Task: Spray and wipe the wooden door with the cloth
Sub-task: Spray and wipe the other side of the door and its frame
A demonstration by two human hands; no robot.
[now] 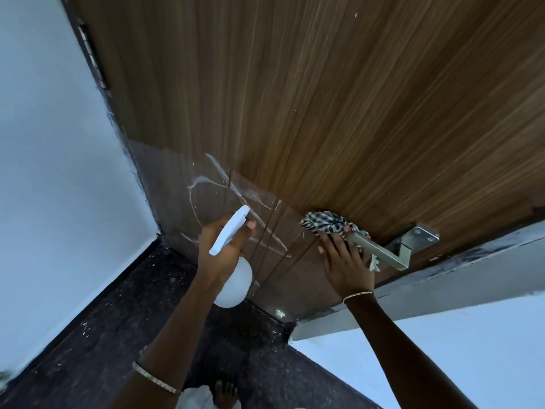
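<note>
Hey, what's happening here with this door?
A person is cleaning a wooden door. The left hand grips a white spray bottle, its nozzle pointing at a part of the door marked with whitish streaks. The right hand presses a checked cloth flat against the wood, right beside the metal door handle. The streaks have not been wiped off yet.

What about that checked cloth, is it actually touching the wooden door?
Touching. The head view shows the checked cloth bunched flat against the wooden door, with the right hand pressing on it and no gap visible between them.
</note>
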